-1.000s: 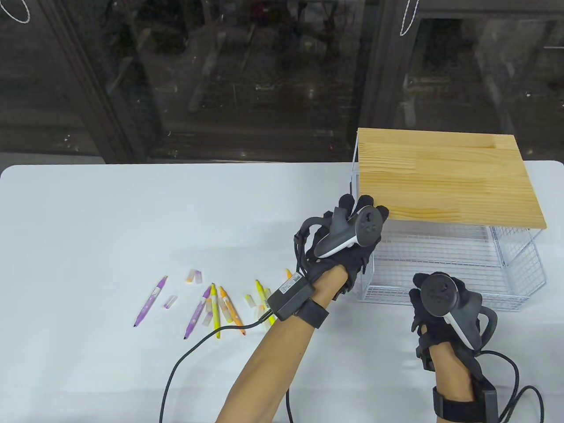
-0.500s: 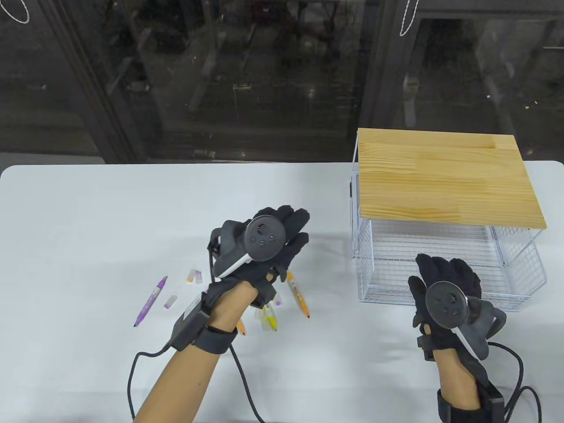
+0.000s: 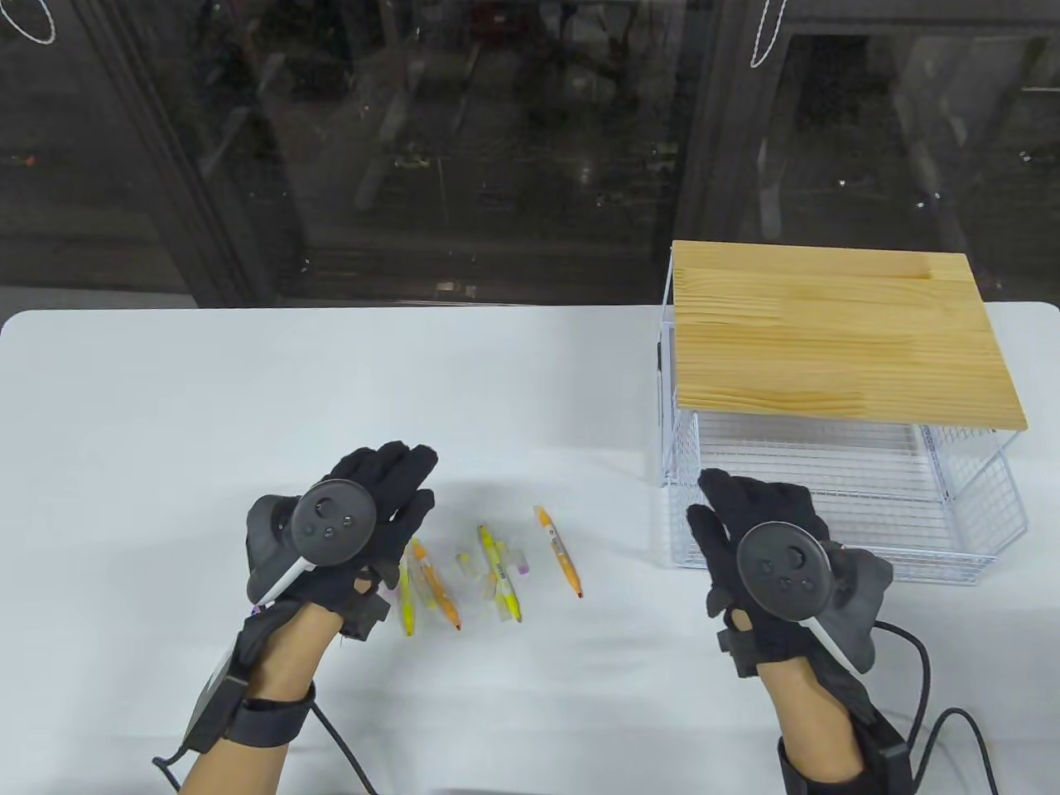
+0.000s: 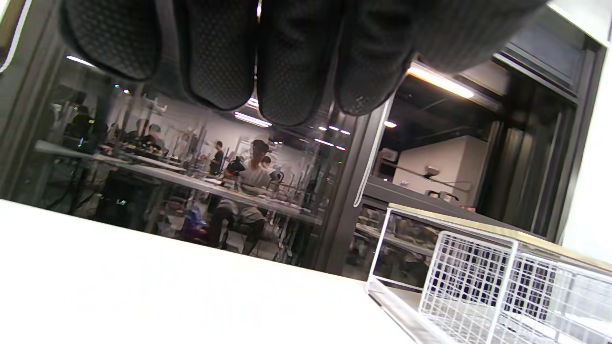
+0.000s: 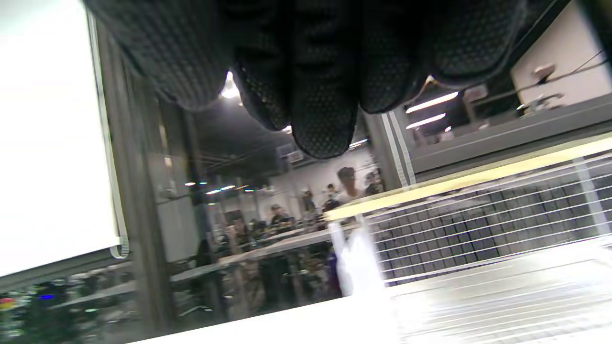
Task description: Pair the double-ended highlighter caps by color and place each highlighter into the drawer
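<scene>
Several uncapped highlighters lie on the white table: an orange one, a yellow one, another orange one and a yellow one. Loose caps lie among them. My left hand hovers over the left end of the group with straight fingers, holding nothing and hiding what is below it. My right hand, fingers also straight and empty, is at the front left corner of the pulled-out white wire drawer.
The drawer slides out from a wire frame with a wooden top at the right of the table. Cables trail from both wrists toward the near edge. Dark glass panels stand behind the table.
My left hand swept from the drawer's left corner back to the left, now over the highlighters' left end. My right hand uncurled and shifted left along the drawer front.
</scene>
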The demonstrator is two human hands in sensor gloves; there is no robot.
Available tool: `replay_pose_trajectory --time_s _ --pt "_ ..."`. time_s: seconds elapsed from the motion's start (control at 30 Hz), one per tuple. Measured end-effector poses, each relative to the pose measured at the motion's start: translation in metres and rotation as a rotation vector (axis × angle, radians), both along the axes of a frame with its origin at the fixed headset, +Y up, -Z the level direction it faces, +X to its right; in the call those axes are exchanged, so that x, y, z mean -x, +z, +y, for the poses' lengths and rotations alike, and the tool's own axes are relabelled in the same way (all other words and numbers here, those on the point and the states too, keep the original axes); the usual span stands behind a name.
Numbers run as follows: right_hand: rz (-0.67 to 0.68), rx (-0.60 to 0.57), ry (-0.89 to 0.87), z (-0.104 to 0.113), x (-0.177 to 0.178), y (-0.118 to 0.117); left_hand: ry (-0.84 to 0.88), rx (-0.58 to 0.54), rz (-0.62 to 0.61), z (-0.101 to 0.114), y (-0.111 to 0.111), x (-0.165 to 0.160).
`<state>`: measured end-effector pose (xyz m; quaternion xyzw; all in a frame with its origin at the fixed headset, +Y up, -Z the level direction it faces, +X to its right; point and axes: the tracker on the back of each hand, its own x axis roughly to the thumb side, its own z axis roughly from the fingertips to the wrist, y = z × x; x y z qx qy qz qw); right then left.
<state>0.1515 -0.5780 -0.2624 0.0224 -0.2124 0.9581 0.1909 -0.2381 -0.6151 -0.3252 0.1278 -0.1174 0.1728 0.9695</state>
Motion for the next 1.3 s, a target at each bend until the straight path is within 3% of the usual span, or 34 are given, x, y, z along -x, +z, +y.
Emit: replay_pose_trajectory --time_s 0.23,0.43,0.6,0.7,1.3 --pt "0.136 0.044 0.017 -0.017 0.073 -0.013 0.037 0.037 0.049 -0.033 0.01 0.036" --pt "0.2 0.115 0.074 -0.061 0.112 -0.04 0.109 0.113 0.061 -0.053 0.006 0.065" --pt "0.196 0.057 0.076 -0.093 0.114 -0.052 0.121 0.051 0.102 -0.057 0.007 0.083" --pt "0.193 0.057 0.129 -0.101 0.112 -0.053 0.155 0.058 0.12 -0.059 0.007 0.089" --pt "0.161 0.047 0.132 -0.109 0.1 -0.037 0.123 0.031 0.138 -0.06 0.017 0.086"
